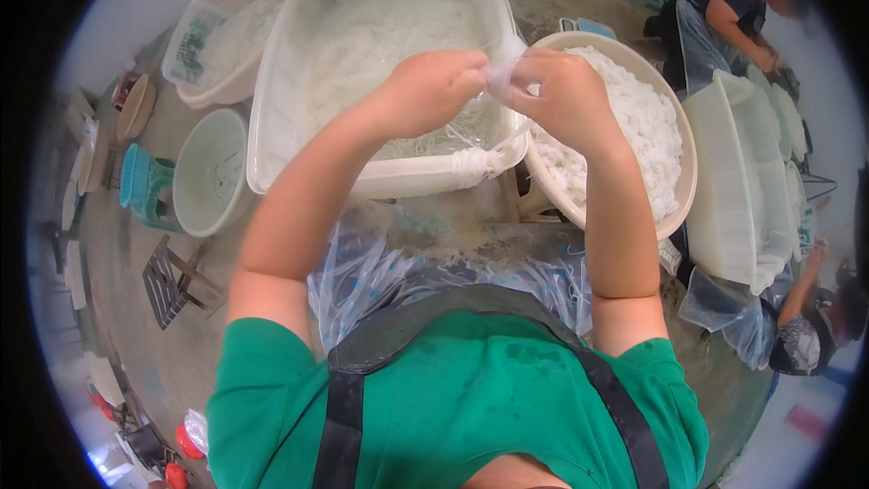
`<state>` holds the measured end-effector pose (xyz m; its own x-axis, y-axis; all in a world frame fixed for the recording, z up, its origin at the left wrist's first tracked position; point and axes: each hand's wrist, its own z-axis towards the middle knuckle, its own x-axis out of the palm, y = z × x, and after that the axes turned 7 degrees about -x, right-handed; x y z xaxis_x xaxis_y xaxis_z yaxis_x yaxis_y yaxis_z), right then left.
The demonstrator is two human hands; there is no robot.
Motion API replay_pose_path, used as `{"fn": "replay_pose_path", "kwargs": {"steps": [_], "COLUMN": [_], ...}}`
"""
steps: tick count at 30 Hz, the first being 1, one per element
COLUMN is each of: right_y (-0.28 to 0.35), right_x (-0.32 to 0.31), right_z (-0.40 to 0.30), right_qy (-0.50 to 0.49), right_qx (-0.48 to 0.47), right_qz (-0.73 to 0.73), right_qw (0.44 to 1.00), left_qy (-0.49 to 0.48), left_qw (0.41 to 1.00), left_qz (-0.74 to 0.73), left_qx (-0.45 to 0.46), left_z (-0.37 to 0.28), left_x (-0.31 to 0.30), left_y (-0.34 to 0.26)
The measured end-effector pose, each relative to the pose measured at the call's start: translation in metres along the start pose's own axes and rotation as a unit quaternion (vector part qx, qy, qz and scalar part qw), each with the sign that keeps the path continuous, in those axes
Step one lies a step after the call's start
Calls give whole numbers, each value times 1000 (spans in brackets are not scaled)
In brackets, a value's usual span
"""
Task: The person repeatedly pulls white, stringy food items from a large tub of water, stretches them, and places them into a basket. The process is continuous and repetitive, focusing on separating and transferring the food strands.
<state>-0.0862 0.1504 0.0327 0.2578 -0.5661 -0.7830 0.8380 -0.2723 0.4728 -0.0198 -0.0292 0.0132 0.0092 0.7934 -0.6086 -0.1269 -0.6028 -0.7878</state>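
Note:
A wet, whitish translucent strip [503, 76] is bunched between my two hands, above the near right corner of a large white plastic tub [275, 88]. My left hand [434, 92] pinches it from the left. From the right, my right hand [567, 95] holds it between thumb and fingers. Cloudy water with pale stringy strands [380, 34] fills the tub. White wrapping [472, 168] is wound around its near rim. Beneath my right forearm is a round beige basin [687, 170] heaped with white, soft-looking pieces [645, 122].
To the left are a pale green basin [210, 173], a teal stool [153, 193] and a slatted wooden stool [173, 278]. A person [730, 20] works at the upper right beside another white tub [719, 183]; a second person [808, 326] sits lower right. Clear plastic sheeting [366, 272] hangs before me.

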Motion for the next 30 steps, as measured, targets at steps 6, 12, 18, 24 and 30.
{"fn": "replay_pose_path", "kwargs": {"steps": [6, 12, 18, 24, 30], "right_y": [-24, -30, -45, -48, -50], "right_x": [-1, 2, -8, 12, -2], "right_z": [-13, -3, -19, -12, -5], "right_qy": [-46, -125, -274, -304, -56], "right_qx": [5, -86, 48, 56, -76], "right_qz": [480, 133, 561, 671, 873], "right_qw": [876, 979, 780, 674, 479], "left_qy": [-110, -182, 66, 82, -121], "left_qw": [983, 977, 912, 895, 974], "left_qz": [-105, 58, -386, -424, -190], "left_qx": [-103, 93, -119, -112, 27], "left_z": [4, -2, -5, -11, -6], "left_x": [-1, 64, 32, 72, 94], "left_y": [35, 27, 6, 23, 16]}}
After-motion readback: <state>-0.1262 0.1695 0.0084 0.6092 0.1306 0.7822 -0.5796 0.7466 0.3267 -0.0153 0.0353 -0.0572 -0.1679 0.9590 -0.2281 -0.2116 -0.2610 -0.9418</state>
